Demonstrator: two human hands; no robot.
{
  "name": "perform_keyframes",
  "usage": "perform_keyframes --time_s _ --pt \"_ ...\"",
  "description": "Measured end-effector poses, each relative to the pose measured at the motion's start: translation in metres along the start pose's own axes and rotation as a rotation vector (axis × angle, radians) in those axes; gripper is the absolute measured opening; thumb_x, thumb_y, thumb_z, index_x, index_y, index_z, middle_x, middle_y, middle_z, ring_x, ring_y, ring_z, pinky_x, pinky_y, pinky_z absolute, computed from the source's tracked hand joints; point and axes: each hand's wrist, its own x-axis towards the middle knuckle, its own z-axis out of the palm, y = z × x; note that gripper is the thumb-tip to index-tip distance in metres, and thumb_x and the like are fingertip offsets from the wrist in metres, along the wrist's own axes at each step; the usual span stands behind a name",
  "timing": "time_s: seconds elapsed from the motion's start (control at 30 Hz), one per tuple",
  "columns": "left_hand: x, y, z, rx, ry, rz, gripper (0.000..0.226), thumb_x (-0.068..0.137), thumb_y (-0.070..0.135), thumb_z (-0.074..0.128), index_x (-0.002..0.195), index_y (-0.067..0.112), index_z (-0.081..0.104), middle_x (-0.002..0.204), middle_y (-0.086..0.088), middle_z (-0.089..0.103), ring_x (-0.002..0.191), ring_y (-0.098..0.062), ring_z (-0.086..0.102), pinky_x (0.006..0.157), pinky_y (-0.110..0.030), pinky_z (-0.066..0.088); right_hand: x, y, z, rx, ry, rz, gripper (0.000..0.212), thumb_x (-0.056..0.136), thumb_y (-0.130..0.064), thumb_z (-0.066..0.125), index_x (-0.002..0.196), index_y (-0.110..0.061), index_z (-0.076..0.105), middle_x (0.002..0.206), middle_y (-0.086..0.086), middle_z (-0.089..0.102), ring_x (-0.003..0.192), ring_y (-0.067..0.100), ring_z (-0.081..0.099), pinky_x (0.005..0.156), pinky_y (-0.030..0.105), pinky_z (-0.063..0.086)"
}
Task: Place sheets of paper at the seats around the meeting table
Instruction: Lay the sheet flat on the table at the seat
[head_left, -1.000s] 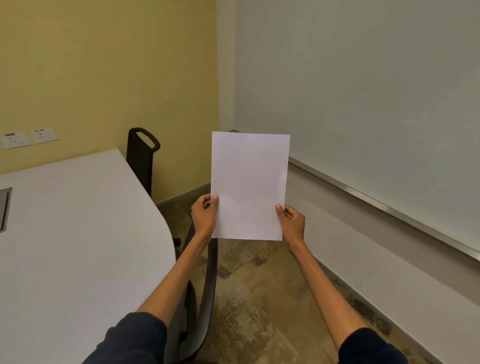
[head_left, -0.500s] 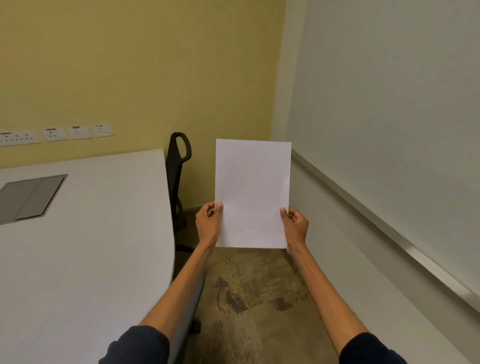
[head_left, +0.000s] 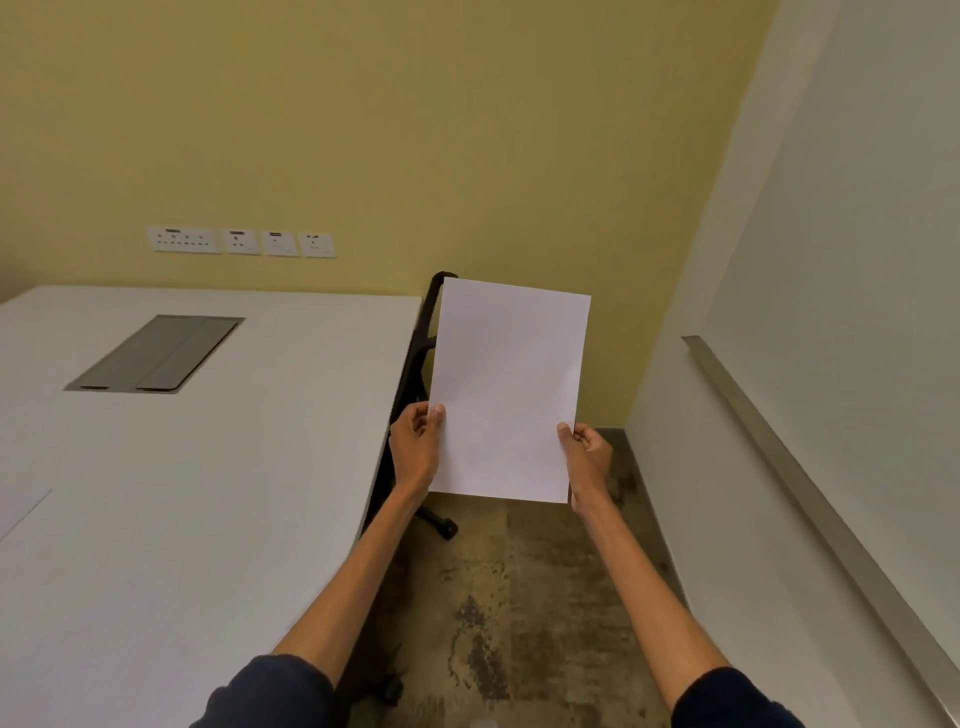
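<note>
A blank white sheet of paper (head_left: 506, 389) is held upright in front of me, above the floor just right of the table's edge. My left hand (head_left: 415, 447) pinches its lower left edge and my right hand (head_left: 584, 457) pinches its lower right edge. The white meeting table (head_left: 197, 467) fills the left half of the view. A black chair (head_left: 415, 358) stands tucked at the table's far right corner, mostly hidden behind the paper and the tabletop.
A grey cable hatch (head_left: 156, 353) is set into the tabletop. Wall sockets (head_left: 241, 241) sit on the yellow wall behind. A whiteboard with a metal ledge (head_left: 810, 483) runs along the right wall. Mottled brown floor (head_left: 519, 597) lies between table and wall.
The view has swung left, bringing more of the table, the hatch and the sockets into sight. Both hands keep the same hold on the sheet.
</note>
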Motion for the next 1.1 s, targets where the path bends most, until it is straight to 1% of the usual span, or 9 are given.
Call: perform_keyframes --time_s 0.17,0.27,0.33,0.4,0.5,0.67,0.87,0.97,1.1 --pt "0.084 -0.020 0.031 -0.013 0.097 -0.034 0.023 0.096 0.033 0.056 0.101 0.010 0.061 0.092 0.002 0.063 0.082 -0.005 0.058 0.076 -0.018 0.047 0.094 0.001 0.050 -0.030 -0.099 -0.008 0.008 0.091 -0.017 0.065 0.086 -0.011 0.067 0.089 0.009 0.069 0.083 0.024 0.062 0.086 0.046 0.055" --pt "0.139 -0.026 0.047 -0.035 0.145 -0.045 0.027 0.096 0.032 0.055 0.105 0.007 0.061 0.098 -0.002 0.064 0.087 -0.011 0.060 0.077 -0.020 0.048 0.154 -0.006 0.087 -0.061 -0.143 -0.013 0.011 0.092 -0.018 0.065 0.089 -0.008 0.068 0.088 0.008 0.070 0.082 0.021 0.062 0.083 0.040 0.056" --pt "0.176 -0.029 0.056 -0.037 0.175 -0.063 0.029 0.097 0.031 0.054 0.106 0.005 0.060 0.100 -0.004 0.064 0.088 -0.015 0.060 0.075 -0.019 0.047 0.193 -0.013 0.113 -0.081 -0.160 -0.022 0.013 0.092 -0.018 0.065 0.088 -0.006 0.067 0.084 0.007 0.069 0.078 0.019 0.060 0.073 0.035 0.055" --pt "0.212 -0.029 0.064 -0.025 0.201 -0.056 0.029 0.098 0.031 0.053 0.105 0.004 0.060 0.099 -0.004 0.063 0.086 -0.015 0.059 0.071 -0.017 0.046 0.228 -0.023 0.140 -0.075 -0.194 -0.033 0.014 0.092 -0.018 0.064 0.089 -0.004 0.067 0.080 0.004 0.067 0.072 0.016 0.058 0.065 0.026 0.050" --pt "0.256 -0.029 0.072 -0.017 0.241 -0.090 0.031 0.098 0.032 0.051 0.104 0.002 0.060 0.098 -0.005 0.063 0.082 -0.013 0.057 0.070 -0.016 0.045 0.271 -0.031 0.174 -0.077 -0.226 -0.043 0.012 0.093 -0.016 0.064 0.090 -0.005 0.067 0.078 0.000 0.066 0.069 0.010 0.056 0.061 0.019 0.047" --pt "0.320 -0.041 0.078 -0.002 0.316 -0.122 0.034 0.098 0.032 0.051 0.107 0.001 0.058 0.103 -0.007 0.063 0.087 -0.017 0.057 0.080 -0.028 0.047 0.335 -0.030 0.232 -0.105 -0.301 -0.028 0.013 0.093 -0.017 0.064 0.083 -0.008 0.063 0.069 -0.001 0.056 0.064 0.011 0.046 0.061 0.021 0.042" --pt "0.398 -0.064 0.095 0.007 0.468 -0.172 0.025 0.099 0.030 0.049 0.095 0.006 0.055 0.094 -0.005 0.058 0.074 -0.009 0.052 0.068 -0.020 0.042 0.416 -0.020 0.305 -0.123 -0.433 -0.001 0.010 0.094 -0.015 0.062 0.092 -0.006 0.066 0.080 0.000 0.066 0.070 0.012 0.058 0.062 0.019 0.048" --pt "0.441 -0.073 0.104 0.021 0.551 -0.175 0.027 0.099 0.032 0.048 0.099 0.006 0.054 0.099 -0.007 0.060 0.078 -0.012 0.053 0.075 -0.025 0.043 0.460 -0.025 0.340 -0.131 -0.530 -0.011 0.010 0.094 -0.015 0.061 0.094 -0.007 0.067 0.082 0.001 0.069 0.071 0.013 0.062 0.056 0.016 0.050" --pt "0.484 -0.084 0.114 0.007 0.679 -0.208 0.027 0.100 0.033 0.046 0.104 0.007 0.053 0.103 -0.005 0.059 0.084 -0.016 0.054 0.081 -0.033 0.045 0.514 -0.024 0.392 -0.208 -0.646 -0.032 0.016 0.093 -0.018 0.062 0.099 -0.003 0.067 0.092 0.014 0.072 0.080 0.020 0.064 0.076 0.035 0.058"
